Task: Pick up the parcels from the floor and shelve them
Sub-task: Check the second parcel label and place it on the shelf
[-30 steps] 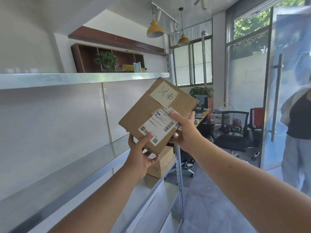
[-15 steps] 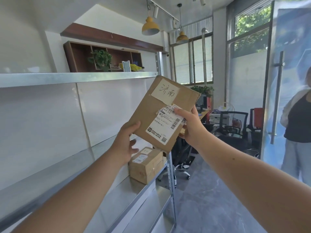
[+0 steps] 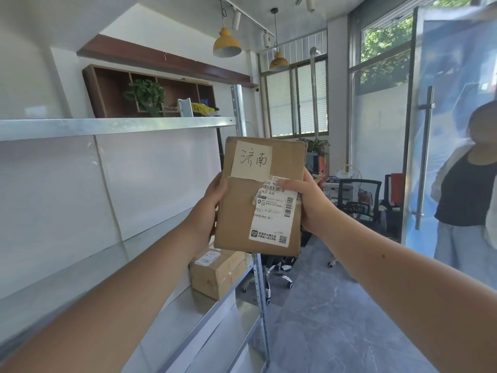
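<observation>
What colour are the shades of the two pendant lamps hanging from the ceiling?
Yellow; both pendant lamps show clearly in the head view, the only one.

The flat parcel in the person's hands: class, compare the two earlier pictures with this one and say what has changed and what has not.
The flat parcel has turned from a tilt to nearly upright, labels facing the camera. The left hand has shifted from its lower corner to its left edge. The right hand still grips the right edge, thumb on the shipping label. The small box stays on the metal shelf.

2 bare forearms, no sleeves; left hand [image 3: 208,211] and right hand [image 3: 312,203] ungloved, ringless.
</observation>
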{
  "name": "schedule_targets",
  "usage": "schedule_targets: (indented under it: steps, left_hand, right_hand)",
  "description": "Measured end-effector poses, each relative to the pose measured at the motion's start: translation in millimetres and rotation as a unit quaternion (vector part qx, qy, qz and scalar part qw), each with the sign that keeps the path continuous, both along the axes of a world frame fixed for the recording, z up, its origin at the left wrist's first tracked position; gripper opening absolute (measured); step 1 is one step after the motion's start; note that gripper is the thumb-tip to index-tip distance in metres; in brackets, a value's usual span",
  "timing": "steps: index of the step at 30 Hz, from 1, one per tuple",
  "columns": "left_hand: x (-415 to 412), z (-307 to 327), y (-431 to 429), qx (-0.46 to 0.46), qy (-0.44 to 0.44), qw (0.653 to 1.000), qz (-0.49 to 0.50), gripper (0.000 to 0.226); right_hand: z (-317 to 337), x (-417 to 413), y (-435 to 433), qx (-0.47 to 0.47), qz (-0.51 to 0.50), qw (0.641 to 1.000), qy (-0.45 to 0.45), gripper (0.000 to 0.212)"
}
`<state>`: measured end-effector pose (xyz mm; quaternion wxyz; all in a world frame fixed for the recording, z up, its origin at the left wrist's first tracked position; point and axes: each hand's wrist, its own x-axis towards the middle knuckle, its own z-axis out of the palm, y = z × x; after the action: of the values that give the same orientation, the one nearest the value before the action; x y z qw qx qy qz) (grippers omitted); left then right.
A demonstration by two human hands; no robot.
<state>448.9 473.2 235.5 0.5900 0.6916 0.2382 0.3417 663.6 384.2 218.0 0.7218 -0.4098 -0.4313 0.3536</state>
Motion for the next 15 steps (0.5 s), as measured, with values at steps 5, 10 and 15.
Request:
schedule_targets:
  steps: [5,10,15]
  left_hand:
    - [2,-10,-5,-0.120,-0.057,0.991,-0.009,0.075]
    - [-6,-12,-11,-0.142,-0.072,0.987,0.004,0.072]
    - [-14,-11,-3,-0.155,-0.075,0.985,0.016,0.072]
  right_hand:
    - [1,-17,-8,-0.012,-0.016,1.000,0.014,0.049]
    - [8,-33,-6,-0.088,-0.042,0.990,0.105,0.064]
    - [12,-46,-3,-0.069,-0.044,0.988,0.130,0.077]
